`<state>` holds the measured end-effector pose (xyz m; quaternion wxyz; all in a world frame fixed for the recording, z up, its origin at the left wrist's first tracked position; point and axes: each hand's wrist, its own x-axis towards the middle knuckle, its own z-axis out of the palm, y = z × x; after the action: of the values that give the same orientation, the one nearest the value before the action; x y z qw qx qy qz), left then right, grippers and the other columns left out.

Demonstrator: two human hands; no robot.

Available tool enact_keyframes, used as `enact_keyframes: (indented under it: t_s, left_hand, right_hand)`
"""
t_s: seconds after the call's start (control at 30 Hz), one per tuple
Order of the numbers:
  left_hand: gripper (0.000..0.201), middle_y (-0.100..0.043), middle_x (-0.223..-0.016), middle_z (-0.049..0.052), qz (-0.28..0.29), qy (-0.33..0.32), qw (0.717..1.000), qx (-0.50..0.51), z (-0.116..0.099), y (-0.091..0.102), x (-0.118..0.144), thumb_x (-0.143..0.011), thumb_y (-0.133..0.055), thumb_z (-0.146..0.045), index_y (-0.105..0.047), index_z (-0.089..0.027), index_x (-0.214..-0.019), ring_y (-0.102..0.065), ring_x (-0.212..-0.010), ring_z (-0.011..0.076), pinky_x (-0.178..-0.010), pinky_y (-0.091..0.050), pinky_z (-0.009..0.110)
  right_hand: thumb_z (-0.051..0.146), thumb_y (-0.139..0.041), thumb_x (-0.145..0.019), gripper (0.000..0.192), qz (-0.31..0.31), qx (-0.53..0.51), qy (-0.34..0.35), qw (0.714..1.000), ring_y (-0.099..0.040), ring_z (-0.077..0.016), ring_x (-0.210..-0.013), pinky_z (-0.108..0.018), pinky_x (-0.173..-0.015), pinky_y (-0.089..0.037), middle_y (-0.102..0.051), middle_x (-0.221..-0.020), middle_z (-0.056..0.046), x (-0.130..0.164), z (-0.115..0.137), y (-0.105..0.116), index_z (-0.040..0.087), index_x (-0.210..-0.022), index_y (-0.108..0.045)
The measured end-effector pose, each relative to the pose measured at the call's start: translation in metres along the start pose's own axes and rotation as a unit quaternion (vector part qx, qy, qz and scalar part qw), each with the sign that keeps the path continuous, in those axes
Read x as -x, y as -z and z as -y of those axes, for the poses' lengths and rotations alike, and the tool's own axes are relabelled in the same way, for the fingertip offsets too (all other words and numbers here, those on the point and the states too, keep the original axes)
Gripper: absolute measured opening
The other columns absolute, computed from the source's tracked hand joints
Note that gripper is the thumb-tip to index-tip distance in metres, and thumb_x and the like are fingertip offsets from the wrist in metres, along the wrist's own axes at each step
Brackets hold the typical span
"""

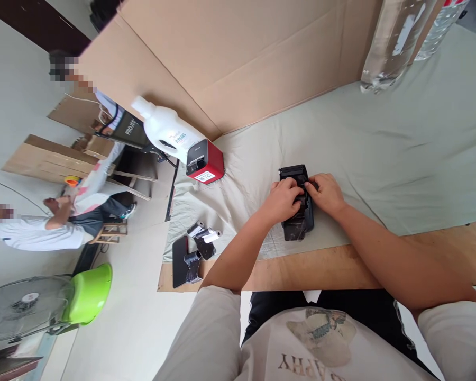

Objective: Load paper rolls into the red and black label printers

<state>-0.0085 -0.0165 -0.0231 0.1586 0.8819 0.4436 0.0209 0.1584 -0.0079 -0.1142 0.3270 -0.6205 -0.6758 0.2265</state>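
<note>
Nearest to me: my shirt with printed letters fills the bottom edge, below the wooden rim of the table.
Far left, off the table: a grey fan and a green basin are on the floor; two other people are busy at cardboard boxes further back.
Table, left end: a flat black piece and small black and white parts lie near the corner of the pale cloth.
Behind them: a white bottle lies on its side, touching a red and black device.
Left hand: my grip is closed on the left side of the black device, fingers curled over its top.
Black device: it rests on the cloth near the front edge of the table, between both my hands.
Right hand: my grip holds the right side of the same device, fingertips pressed on its top, close to the left ones.
Back: a big cardboard sheet stands behind the table.
Far right, back: a clear plastic bottle lies beside a taped cardboard piece.
</note>
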Motion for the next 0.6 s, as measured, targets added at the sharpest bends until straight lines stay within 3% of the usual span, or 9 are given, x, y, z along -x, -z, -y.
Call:
enact_keyframes:
  t_s: [0.1, 0.2, 0.3, 0.37, 0.47, 0.53, 0.6]
  left_hand:
    - [0.028, -0.062, -0.114, 0.010, -0.052, 0.006, 0.997, 0.049, 0.006, -0.005, 0.003, -0.086, -0.060, -0.023, -0.067, -0.019, -0.112, -0.058, -0.112, 0.0280, -0.102, -0.040, 0.048]
    - [0.018, -0.065, -0.104, 0.008, -0.165, 0.020, 0.976, 0.143, 0.014, -0.010, 0.011, -0.091, -0.055, -0.025, -0.065, -0.020, -0.104, -0.059, -0.105, 0.0234, -0.100, -0.044, 0.043]
    - [0.022, -0.064, -0.101, 0.008, -0.325, 0.088, 0.912, 0.234, 0.023, -0.021, 0.023, -0.096, -0.049, -0.038, -0.060, -0.020, -0.101, -0.060, -0.101, 0.0205, -0.094, -0.048, 0.038]
    - [0.030, -0.062, -0.104, 0.008, -0.390, 0.138, 0.863, 0.289, 0.028, -0.031, 0.031, -0.098, -0.044, -0.047, -0.057, -0.020, -0.103, -0.060, -0.101, 0.0197, -0.093, -0.049, 0.037]
    - [0.037, -0.061, -0.106, 0.009, -0.397, 0.183, 0.827, 0.353, 0.033, -0.046, 0.039, -0.098, -0.040, -0.053, -0.054, -0.020, -0.107, -0.060, -0.101, 0.0188, -0.093, -0.049, 0.037]
    - [0.041, -0.062, -0.111, 0.010, -0.369, 0.207, 0.831, 0.361, 0.035, -0.053, 0.042, -0.096, -0.041, -0.056, -0.054, -0.020, -0.112, -0.060, -0.105, 0.0200, -0.094, -0.048, 0.038]
    - [0.046, -0.062, -0.119, 0.013, -0.322, 0.226, 0.855, 0.337, 0.035, -0.057, 0.043, -0.095, -0.044, -0.058, -0.055, -0.019, -0.118, -0.057, -0.113, 0.0232, -0.099, -0.045, 0.042]
  right_hand:
    - [0.042, -0.047, -0.091, 0.033, 0.002, -0.019, -0.010, 1.000, -0.059, -0.0312, -0.109, -0.049, -0.101, -0.044, -0.070, -0.106, -0.014, 0.000, 0.001, 0.002, 0.019, -0.100, -0.070]
    - [0.049, -0.044, -0.092, 0.045, -0.004, -0.107, -0.022, 0.994, -0.060, -0.0303, -0.113, -0.049, -0.101, -0.046, -0.070, -0.115, -0.013, 0.002, 0.006, 0.006, 0.019, -0.118, -0.066]
    - [0.055, -0.030, -0.097, 0.053, 0.007, -0.244, -0.035, 0.969, -0.062, -0.0263, -0.116, -0.045, -0.095, -0.051, -0.068, -0.125, -0.010, 0.006, 0.013, 0.013, 0.024, -0.125, -0.062]
    - [0.058, -0.022, -0.098, 0.056, 0.018, -0.304, -0.041, 0.952, -0.064, -0.0239, -0.113, -0.042, -0.093, -0.052, -0.070, -0.120, -0.009, 0.007, 0.017, 0.017, 0.025, -0.111, -0.066]
    - [0.062, -0.025, -0.097, 0.056, 0.030, -0.317, -0.037, 0.947, -0.066, -0.0230, -0.101, -0.041, -0.091, -0.052, -0.073, -0.100, -0.008, 0.008, 0.020, 0.021, 0.024, -0.086, -0.065]
    - [0.064, -0.034, -0.093, 0.051, 0.015, -0.266, -0.040, 0.963, -0.066, -0.0237, -0.093, -0.041, -0.087, -0.053, -0.072, -0.094, -0.009, 0.008, 0.020, 0.022, 0.024, -0.083, -0.063]
    - [0.065, -0.041, -0.090, 0.048, -0.007, -0.165, -0.052, 0.985, -0.066, -0.0246, -0.086, -0.041, -0.081, -0.053, -0.071, -0.095, -0.011, 0.008, 0.019, 0.022, 0.023, -0.088, -0.062]
